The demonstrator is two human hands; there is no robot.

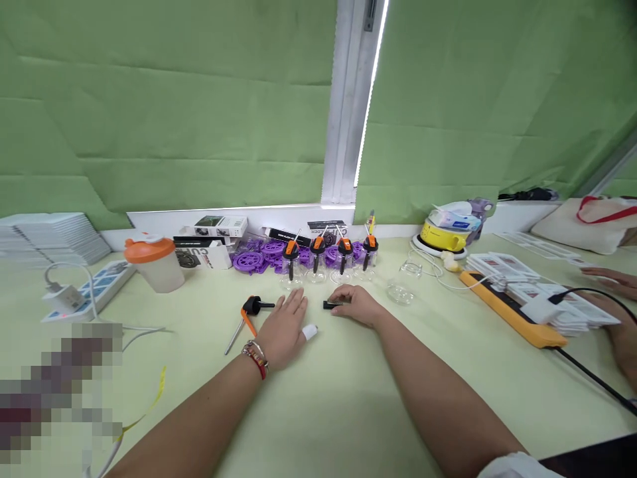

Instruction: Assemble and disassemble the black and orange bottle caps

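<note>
My left hand (284,332) lies flat on the table with its fingers stretched out and a white wrap on the thumb. Just left of it is a black-and-orange pump-like top (253,306) with a metal tube slanting toward me. My right hand (355,305) rests on the table, its thumb and fingers closed on a small black rectangular piece (328,305), partly hidden by the fingers. Behind both hands stands a row of several clear glass jars with black-and-orange tops (344,247). To the right of my right hand is a clear glass jar (402,289) without a top.
Purple plastic parts (249,261) and printed boxes (204,254) lie behind the jars. An orange-lidded shaker (158,265) and white power strip (113,282) are left. Right are a yellow pot (440,237), an orange power strip (512,315), printed cards (512,267) and another person's hand (614,282).
</note>
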